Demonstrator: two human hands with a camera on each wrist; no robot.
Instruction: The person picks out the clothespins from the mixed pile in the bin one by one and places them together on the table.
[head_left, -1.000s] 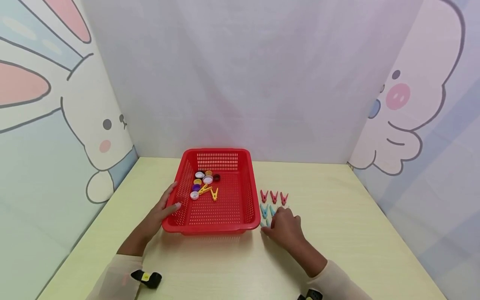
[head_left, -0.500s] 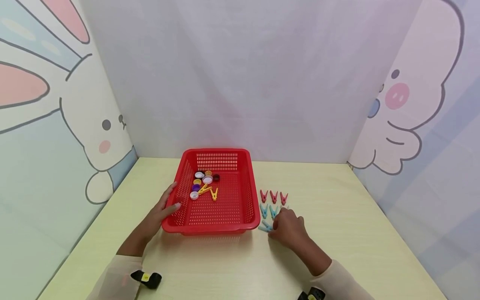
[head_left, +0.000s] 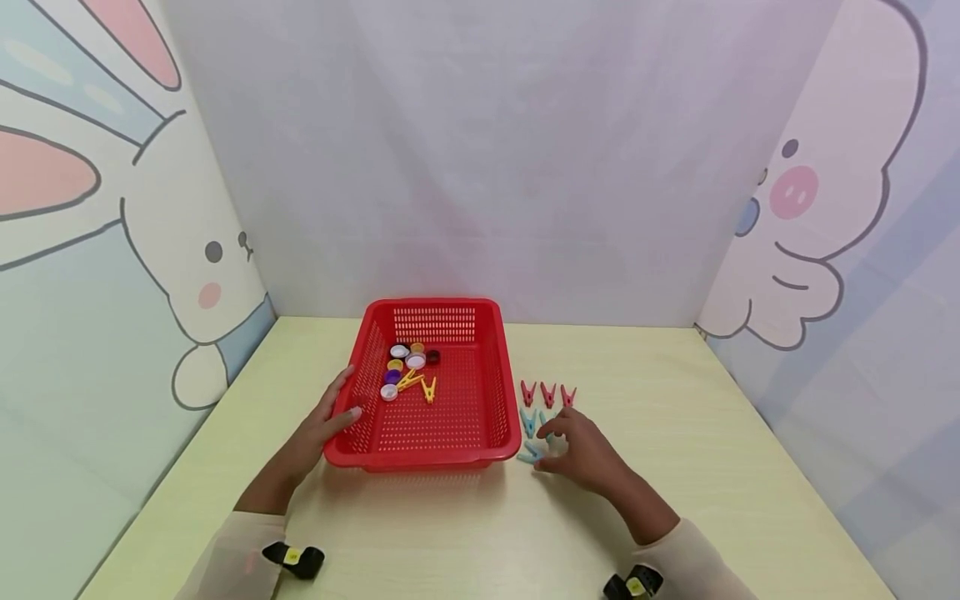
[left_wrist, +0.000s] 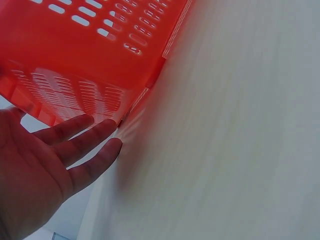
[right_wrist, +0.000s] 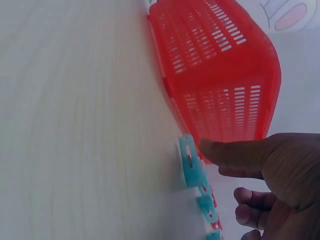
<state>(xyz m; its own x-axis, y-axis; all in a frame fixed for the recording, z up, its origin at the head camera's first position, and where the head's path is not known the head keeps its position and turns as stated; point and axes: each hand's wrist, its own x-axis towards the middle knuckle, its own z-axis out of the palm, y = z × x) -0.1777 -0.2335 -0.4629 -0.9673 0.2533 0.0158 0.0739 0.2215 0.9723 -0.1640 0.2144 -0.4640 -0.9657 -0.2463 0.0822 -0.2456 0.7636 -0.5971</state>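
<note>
My left hand (head_left: 311,437) holds the left side of a red plastic basket (head_left: 491,454), thumb over the rim and fingers outside. In the left wrist view those fingers lie fairly straight near the slotted wall. To the right of the basket, my right hand (head_left: 588,454) hovers low over the table, thumb and index finger apart. Nearest its thumb lies a turquoise clothespin (head_left: 531,452), also seen in the right wrist view (right_wrist: 190,162). Another turquoise clothespin (head_left: 528,422) lies just behind. The right hand partly hides others. No clothespin shows between its fingers.
Three red clothespins (head_left: 548,395) lie in a row behind the turquoise ones. Inside the basket are several bottle caps (head_left: 416,361) and yellow clothespins (head_left: 429,389). The pale wooden table (head_left: 675,400) runs back to a grey-white backdrop (head_left: 487,167).
The near turquoise clothespin was turned and shifted slightly under my right hand, then stayed in place. The right hand has drawn a little rightward, its thumb and index finger spreading. My left hand stays put.
</note>
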